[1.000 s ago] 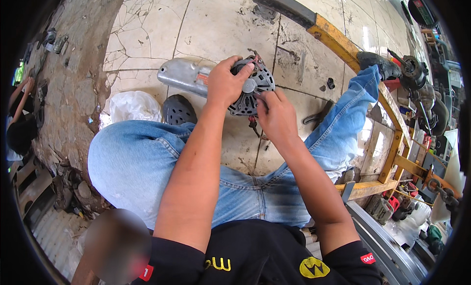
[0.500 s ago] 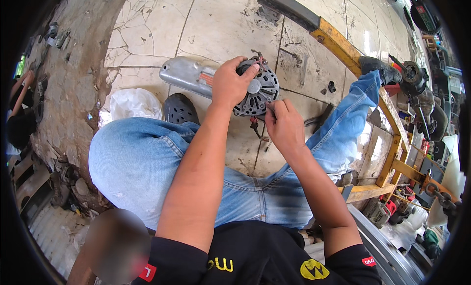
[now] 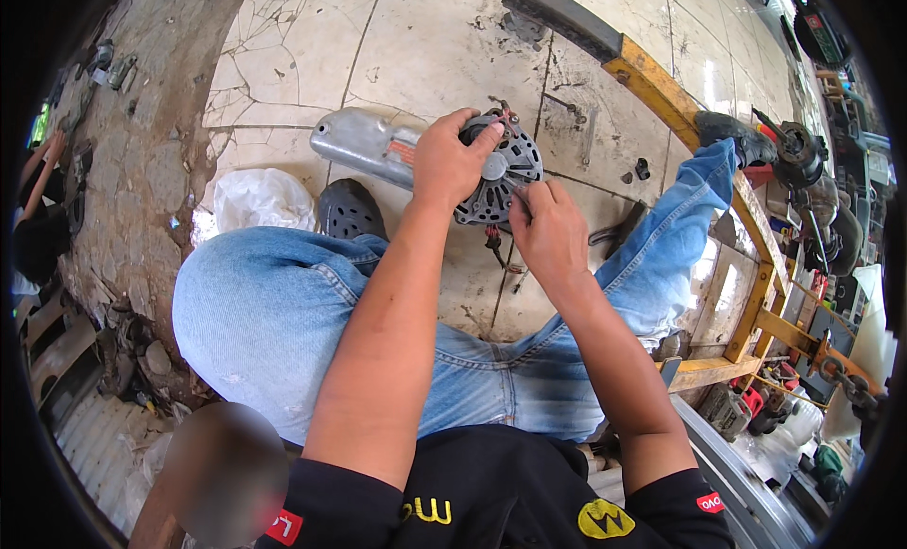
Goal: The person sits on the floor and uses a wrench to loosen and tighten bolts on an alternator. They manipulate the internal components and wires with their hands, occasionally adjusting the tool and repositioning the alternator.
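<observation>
A round grey alternator with a slotted metal face sits tilted in front of me, red and dark wires coming out at its top and bottom. My left hand is closed around its upper left side, with the thumb on the rim. At the lower right of the face, my right hand is pinched; a thin bit of something shows at the fingertips, too small to name. A long silver metal cover with an orange label lies beside the alternator, partly hidden by my left hand.
A white plastic bag and a dark clog are at the left. On the right stands a yellow metal frame, near my outstretched leg and a dark shoe. Cluttered parts and a chain fill the far right.
My right fingertips have shifted slightly up and inward on the alternator's face. The left hand keeps its hold, and the whole view has moved a little.
</observation>
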`<state>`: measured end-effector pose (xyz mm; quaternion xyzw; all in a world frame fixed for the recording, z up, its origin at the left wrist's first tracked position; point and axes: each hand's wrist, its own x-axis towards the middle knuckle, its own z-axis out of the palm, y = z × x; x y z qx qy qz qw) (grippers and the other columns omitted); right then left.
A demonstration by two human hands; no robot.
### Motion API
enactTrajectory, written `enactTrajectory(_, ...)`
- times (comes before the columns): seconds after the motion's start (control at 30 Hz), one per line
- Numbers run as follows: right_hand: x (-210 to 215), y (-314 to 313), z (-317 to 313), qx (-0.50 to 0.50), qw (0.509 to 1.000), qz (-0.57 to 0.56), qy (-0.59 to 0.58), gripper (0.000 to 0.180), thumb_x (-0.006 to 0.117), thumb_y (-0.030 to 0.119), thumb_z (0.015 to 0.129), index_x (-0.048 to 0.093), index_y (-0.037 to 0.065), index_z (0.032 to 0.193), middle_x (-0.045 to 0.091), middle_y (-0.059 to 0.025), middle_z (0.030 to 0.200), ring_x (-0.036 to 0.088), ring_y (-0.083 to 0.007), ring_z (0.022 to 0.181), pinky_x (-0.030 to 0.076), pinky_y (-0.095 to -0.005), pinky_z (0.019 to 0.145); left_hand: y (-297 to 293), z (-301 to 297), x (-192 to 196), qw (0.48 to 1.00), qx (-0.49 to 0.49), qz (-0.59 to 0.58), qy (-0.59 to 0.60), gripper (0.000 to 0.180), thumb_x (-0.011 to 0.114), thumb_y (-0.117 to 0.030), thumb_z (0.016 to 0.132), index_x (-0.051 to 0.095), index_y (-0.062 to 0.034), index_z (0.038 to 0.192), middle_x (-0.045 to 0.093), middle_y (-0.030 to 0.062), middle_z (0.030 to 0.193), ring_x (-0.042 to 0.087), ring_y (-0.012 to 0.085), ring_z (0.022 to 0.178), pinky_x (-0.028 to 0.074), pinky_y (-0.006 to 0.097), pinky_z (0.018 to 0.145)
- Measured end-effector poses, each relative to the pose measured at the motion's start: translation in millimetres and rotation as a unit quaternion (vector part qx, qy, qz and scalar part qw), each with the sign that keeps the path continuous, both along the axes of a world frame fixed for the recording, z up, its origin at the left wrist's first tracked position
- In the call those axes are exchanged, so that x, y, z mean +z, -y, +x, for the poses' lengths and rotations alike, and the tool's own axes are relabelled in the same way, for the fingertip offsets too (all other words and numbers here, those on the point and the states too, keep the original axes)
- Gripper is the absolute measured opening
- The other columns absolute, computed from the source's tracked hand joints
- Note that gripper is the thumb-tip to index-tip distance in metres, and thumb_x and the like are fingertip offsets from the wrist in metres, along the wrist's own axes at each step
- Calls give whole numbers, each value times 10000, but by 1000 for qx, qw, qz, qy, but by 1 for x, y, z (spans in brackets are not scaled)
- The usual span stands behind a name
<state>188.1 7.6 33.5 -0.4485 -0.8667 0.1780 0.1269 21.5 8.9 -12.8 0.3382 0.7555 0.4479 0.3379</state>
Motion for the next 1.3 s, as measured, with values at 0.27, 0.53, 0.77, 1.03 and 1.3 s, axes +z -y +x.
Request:
enactTrajectory(0.27,-9,-8,-9,25,999,10,-40,124,670,95,820,575,45,882,599,-151,872,620,-360,815,511,-469,682,1,-1,5,1000,3,-4,28,577,764,-420,826,678,41,1162,696,244,1090,681,356,1012,526,392,886)
enactTrajectory(0.53,-5,-6,-6,45,999,7,18,135,667,105,821,575,44,898,602,-144,875,626,-357,824,521,-466,689,0,4,6,1000,-16,19,2,561,766,-416,825,680,42,1136,700,239,1055,685,349,979,525,393,859)
enactTrajectory(0.77,6,-4,6,39,997,-42,55,158,670,110,818,559,42,908,598,-156,883,626,-362,824,520,-474,682,2,1,6,1000,-3,7,17,567,761,-414,829,675,48,1145,698,244,1062,682,357,987,526,395,867)
enactTrajectory(1.03,-5,-8,-13,36,999,-8,14,154,666,108,813,543,35,870,590,-161,886,621,-371,826,514,-482,684,3,0,0,1000,10,6,6,571,756,-423,829,677,38,1155,692,250,1081,678,361,1007,525,401,876)
enactTrajectory(1.3,-5,-9,-10,39,999,-4,15,151,670,92,808,548,37,877,588,-152,882,621,-368,835,514,-475,698,2,2,4,1000,-7,14,6,574,756,-436,825,678,38,1140,692,248,1081,676,363,1003,522,407,880)
